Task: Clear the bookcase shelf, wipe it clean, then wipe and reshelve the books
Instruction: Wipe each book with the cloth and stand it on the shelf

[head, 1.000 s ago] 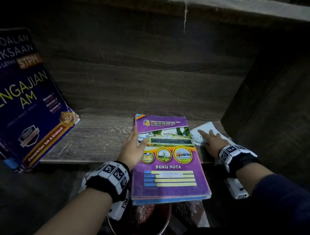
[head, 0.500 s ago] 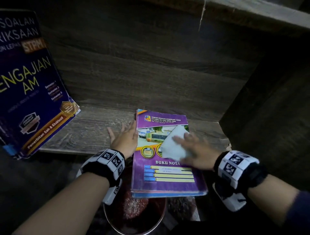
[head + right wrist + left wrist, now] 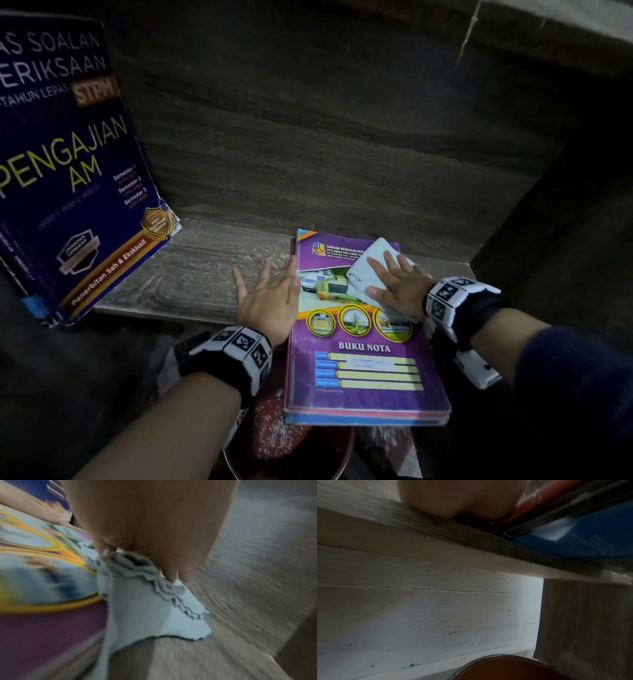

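Note:
A purple notebook marked BUKU NOTA (image 3: 366, 346) tops a small stack lying flat on the wooden shelf (image 3: 191, 274), its near end hanging over the shelf's front edge. My right hand (image 3: 394, 281) presses a white cloth (image 3: 370, 270) flat onto the notebook's upper right cover, fingers spread; the cloth (image 3: 145, 601) shows frilled and bunched under the palm. My left hand (image 3: 267, 294) lies open on the shelf against the stack's left edge. A red and a blue book (image 3: 590, 534) show beneath the purple one.
A big dark-blue exam book (image 3: 68, 171) leans at the shelf's left end. The shelf's right side wall (image 3: 565, 222) stands close to my right wrist. Below the shelf edge sits a round metal-rimmed container (image 3: 291, 455) with a reddish inside.
My right hand brought the cloth from the shelf at the right onto the notebook cover, then slid it up and to the right. The left hand shifted from the cover to the stack's left edge.

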A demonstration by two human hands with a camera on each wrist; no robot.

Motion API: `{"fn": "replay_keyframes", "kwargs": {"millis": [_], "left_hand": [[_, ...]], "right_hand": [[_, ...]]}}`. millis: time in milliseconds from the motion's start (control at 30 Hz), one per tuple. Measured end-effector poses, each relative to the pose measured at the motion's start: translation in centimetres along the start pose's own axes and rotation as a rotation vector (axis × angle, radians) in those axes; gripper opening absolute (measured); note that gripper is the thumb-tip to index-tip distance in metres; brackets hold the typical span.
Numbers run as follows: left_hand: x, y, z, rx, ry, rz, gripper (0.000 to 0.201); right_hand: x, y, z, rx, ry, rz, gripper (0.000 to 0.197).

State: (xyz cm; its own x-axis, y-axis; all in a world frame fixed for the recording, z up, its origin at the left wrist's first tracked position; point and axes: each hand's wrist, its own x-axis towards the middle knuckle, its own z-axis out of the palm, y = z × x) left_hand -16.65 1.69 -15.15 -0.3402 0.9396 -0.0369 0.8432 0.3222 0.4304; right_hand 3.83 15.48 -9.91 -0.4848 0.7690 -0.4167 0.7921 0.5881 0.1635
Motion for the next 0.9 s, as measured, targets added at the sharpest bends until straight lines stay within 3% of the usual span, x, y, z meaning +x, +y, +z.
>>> {"fn": "replay_keyframes", "kwargs": {"millis": [200, 333, 500, 767, 900], "left_hand": [[0.2, 0.1, -0.2, -0.026, 0.013, 0.008, 0.051], [0.9, -1.2, -1.3, 0.037, 0.093, -0.011, 0.047], [0.8, -3.7, -1.6, 0.168, 0.017, 0.016, 0.048], [1.0, -3.9, -1.3, 0.217, -0.016, 0.036, 0.05], [1.1, -3.4, -1.5, 0.195, -0.056, 0.012, 0.059]], "right_hand": [[2.4, -2.6, -1.6, 0.107, 0.019, 0.012, 0.069], [2.8, -6.0, -2.5, 0.122, 0.026, -0.079, 0.066], [3.0, -7.0, -2.6, 0.116, 0.009, -0.129, 0.065], [-2.7, -7.6, -0.3, 0.086, -0.032, -0.272, 0.067], [-7.1, -8.6, 2.0, 0.076, 0.006, -0.347, 0.087]]}}
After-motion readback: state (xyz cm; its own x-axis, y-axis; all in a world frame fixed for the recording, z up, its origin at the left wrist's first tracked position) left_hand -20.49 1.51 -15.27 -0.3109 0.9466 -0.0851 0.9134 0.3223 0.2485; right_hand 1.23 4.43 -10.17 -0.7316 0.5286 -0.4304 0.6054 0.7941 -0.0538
